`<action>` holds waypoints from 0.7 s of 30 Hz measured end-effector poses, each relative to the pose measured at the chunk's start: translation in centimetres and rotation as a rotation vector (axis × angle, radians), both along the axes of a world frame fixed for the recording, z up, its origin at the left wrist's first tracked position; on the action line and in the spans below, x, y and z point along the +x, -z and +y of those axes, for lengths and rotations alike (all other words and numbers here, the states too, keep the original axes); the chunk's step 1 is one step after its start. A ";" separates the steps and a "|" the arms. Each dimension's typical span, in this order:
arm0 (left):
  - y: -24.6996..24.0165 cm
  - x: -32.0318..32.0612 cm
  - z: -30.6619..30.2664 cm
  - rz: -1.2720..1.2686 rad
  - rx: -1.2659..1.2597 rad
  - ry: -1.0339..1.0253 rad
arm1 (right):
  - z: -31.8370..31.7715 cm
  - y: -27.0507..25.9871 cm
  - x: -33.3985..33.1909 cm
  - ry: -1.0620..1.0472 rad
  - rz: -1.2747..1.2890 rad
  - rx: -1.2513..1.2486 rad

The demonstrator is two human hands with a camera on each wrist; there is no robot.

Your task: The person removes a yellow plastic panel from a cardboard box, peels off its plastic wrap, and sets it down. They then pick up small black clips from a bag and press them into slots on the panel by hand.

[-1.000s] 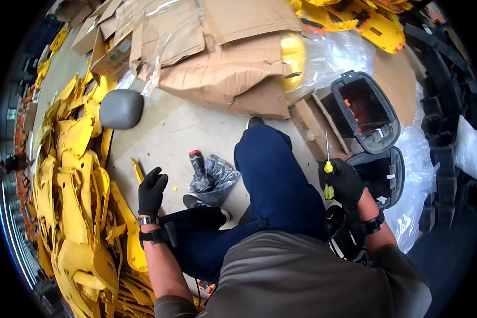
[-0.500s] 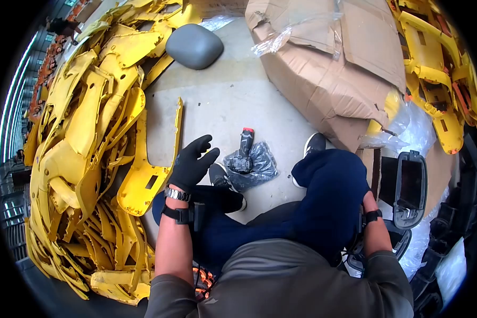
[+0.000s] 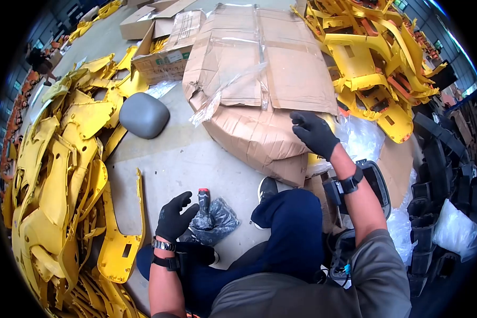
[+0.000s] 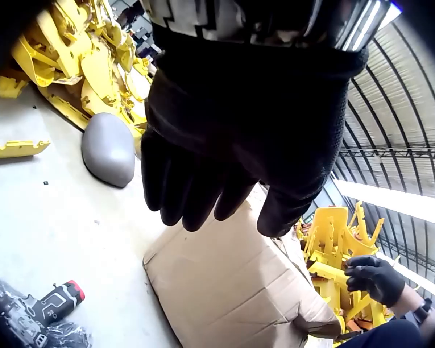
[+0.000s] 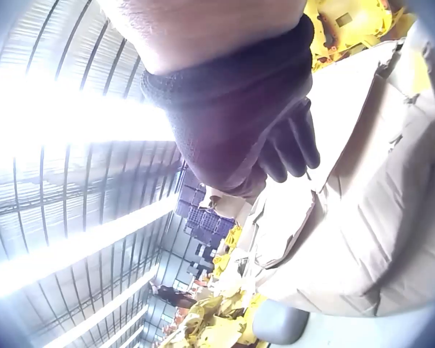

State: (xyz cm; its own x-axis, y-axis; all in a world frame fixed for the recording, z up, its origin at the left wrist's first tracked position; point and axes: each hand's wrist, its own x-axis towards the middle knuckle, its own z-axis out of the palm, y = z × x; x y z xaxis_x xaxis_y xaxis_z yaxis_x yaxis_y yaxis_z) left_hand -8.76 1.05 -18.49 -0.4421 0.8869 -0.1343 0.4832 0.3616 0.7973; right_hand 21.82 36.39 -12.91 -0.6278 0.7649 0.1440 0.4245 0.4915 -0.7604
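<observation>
My left hand (image 3: 176, 218), in a black glove, hovers over my left leg with its fingers loosely bent and nothing in them. Just right of it in the head view, a cordless drill (image 3: 203, 209) with a red-tipped handle lies on clear plastic film (image 3: 223, 222). My right hand (image 3: 314, 132), gloved too, is stretched forward and overlaps the near right side of a large creased cardboard box (image 3: 249, 127). In the right wrist view its fingers (image 5: 293, 148) hang relaxed and hold nothing.
Yellow plastic panels (image 3: 63, 175) are heaped along my left, and more yellow parts (image 3: 365, 63) rise at the far right. A grey rounded pad (image 3: 144, 115) lies on the floor. Black bins (image 3: 424, 212) and a plastic bag (image 3: 457, 230) stand at right.
A second ago my right hand held a yellow-handled screwdriver by the black bins; it then dipped beside my thigh and is now raised forward without it. The left hand stays empty near the drill.
</observation>
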 end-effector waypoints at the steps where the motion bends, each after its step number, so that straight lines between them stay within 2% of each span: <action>1: 0.3 -0.2 -0.2 0.006 -0.006 -0.002 | 1.5 0.0 -1.3 -0.027 -0.246 0.115; 4: 0.2 -0.5 -0.7 -0.067 -0.085 -0.065 | 5.5 3.6 -2.5 -0.070 -0.529 0.115; 6: 0.2 -0.8 -1.3 -0.100 -0.077 -0.106 | 6.0 4.3 -1.9 0.006 -0.533 -0.009; 8: 0.8 -1.3 -2.0 -0.155 -0.077 -0.145 | 3.8 4.6 0.6 0.110 -0.452 0.144; 11: 0.3 -1.3 -2.2 -0.181 -0.106 -0.154 | 1.9 4.9 6.7 0.186 -0.636 0.240; 12: 0.1 -1.3 -2.1 -0.176 -0.106 -0.141 | 1.5 6.4 9.1 0.315 -0.667 0.273; 14: 0.5 -1.0 -1.8 -0.209 -0.098 -0.118 | 2.5 13.6 15.8 0.600 -0.444 0.049; 16: 0.4 -0.9 -1.1 -0.207 -0.089 -0.088 | 2.7 12.6 18.5 0.510 -0.444 -0.441; 19: 0.4 -0.5 -0.7 -0.193 -0.083 -0.069 | 1.8 13.7 17.1 0.482 0.103 -0.509; 21: 0.0 -0.4 -0.5 -0.234 -0.138 -0.091 | 2.8 12.8 13.8 0.493 0.358 -0.823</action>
